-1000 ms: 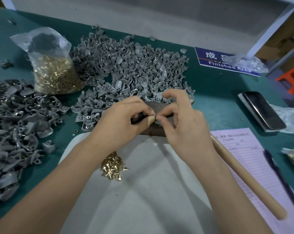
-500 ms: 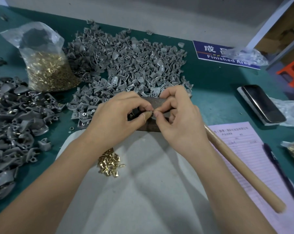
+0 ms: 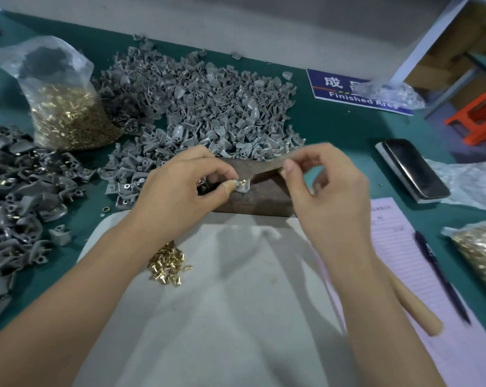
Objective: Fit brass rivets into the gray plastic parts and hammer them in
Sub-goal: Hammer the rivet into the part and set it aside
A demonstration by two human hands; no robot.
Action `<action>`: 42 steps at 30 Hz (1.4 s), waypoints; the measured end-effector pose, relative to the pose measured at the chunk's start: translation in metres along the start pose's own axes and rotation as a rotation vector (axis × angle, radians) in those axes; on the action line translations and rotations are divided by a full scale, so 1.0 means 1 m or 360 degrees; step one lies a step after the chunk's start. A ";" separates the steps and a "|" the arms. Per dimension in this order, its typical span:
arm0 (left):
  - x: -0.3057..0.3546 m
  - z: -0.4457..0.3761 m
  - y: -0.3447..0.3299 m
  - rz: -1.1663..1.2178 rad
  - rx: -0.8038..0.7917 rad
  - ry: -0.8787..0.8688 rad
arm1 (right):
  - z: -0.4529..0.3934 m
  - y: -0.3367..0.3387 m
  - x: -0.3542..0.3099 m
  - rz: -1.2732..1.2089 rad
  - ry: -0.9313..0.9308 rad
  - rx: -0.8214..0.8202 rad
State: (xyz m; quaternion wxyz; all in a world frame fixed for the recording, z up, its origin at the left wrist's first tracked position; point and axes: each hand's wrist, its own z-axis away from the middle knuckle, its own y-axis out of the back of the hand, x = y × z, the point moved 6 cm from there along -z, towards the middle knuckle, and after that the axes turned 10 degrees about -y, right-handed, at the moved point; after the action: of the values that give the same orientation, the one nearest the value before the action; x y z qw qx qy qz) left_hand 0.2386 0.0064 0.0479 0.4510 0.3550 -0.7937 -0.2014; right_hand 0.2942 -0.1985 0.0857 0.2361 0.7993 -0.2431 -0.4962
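Observation:
My left hand pinches a small gray plastic part with a brass rivet standing in it, held on a dark metal block. A little to the right of the part, my right hand hovers with its fingers loosely curled and nothing visible in them. A small heap of loose brass rivets lies on the white cloth below my left wrist. Behind the block spreads a big pile of gray parts. The hammer's wooden handle sticks out from under my right forearm.
A plastic bag of brass rivets stands at the back left, with darker gray parts heaped on the left. A phone, a pink form, a pen and another rivet bag lie on the right. A blue sign lies behind.
My right hand has let go of the part and drawn back to the right. The rivet now stands exposed in the part, which my left hand still holds.

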 end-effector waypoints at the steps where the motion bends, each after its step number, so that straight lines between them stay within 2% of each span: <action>1: 0.000 0.000 0.000 -0.0009 0.0006 0.0022 | -0.002 0.007 0.008 0.0274 -0.0079 0.0015; 3: 0.003 0.000 0.000 -0.0065 0.0003 0.0042 | -0.004 0.009 0.026 0.0727 -0.0271 -0.0177; 5: 0.004 -0.001 0.000 -0.0119 -0.0011 0.0056 | -0.005 0.003 0.034 0.0719 -0.0449 -0.0462; 7: 0.005 -0.001 -0.001 -0.0130 -0.0024 0.0073 | -0.004 0.001 0.033 0.0664 -0.0499 -0.0534; 10: 0.005 0.000 0.000 -0.0159 -0.0017 0.0069 | -0.005 0.008 0.019 0.0903 -0.0281 -0.0372; 13: 0.005 -0.001 0.001 -0.0151 -0.0030 0.0075 | -0.005 0.018 -0.001 0.0771 -0.0077 -0.0265; 16: 0.006 -0.003 0.002 -0.0130 -0.0056 0.0058 | -0.009 0.020 -0.010 0.0479 0.0001 -0.0406; 20: 0.010 -0.002 0.004 -0.0237 -0.0046 0.0001 | -0.001 0.007 -0.006 0.0582 0.0099 -0.0634; 22: 0.012 -0.003 0.004 -0.0284 -0.0041 -0.0011 | 0.005 0.004 -0.002 0.0599 0.0099 -0.0587; 26: 0.017 -0.005 0.005 -0.0382 -0.0062 -0.0063 | 0.012 0.009 -0.002 0.0502 0.0096 -0.0307; 35: 0.022 -0.005 0.006 -0.0469 -0.0048 -0.0143 | 0.020 0.017 -0.015 0.0258 0.0032 0.0030; 37: 0.022 -0.006 0.006 -0.0451 -0.0050 -0.0140 | 0.022 0.013 -0.015 0.0300 0.0048 0.0009; 40: 0.020 -0.006 0.007 -0.0425 -0.0054 -0.0125 | 0.022 -0.002 -0.013 0.0537 0.0058 -0.0264; 42: 0.020 -0.005 0.007 -0.0399 -0.0055 -0.0126 | 0.022 0.001 -0.013 0.0602 0.0074 -0.0254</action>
State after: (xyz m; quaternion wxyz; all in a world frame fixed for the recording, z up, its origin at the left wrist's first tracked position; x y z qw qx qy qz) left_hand 0.2336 -0.0041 0.0665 0.3968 0.4354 -0.7567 -0.2835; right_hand 0.2694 -0.1941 0.0866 0.3932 0.7296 -0.3431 -0.4421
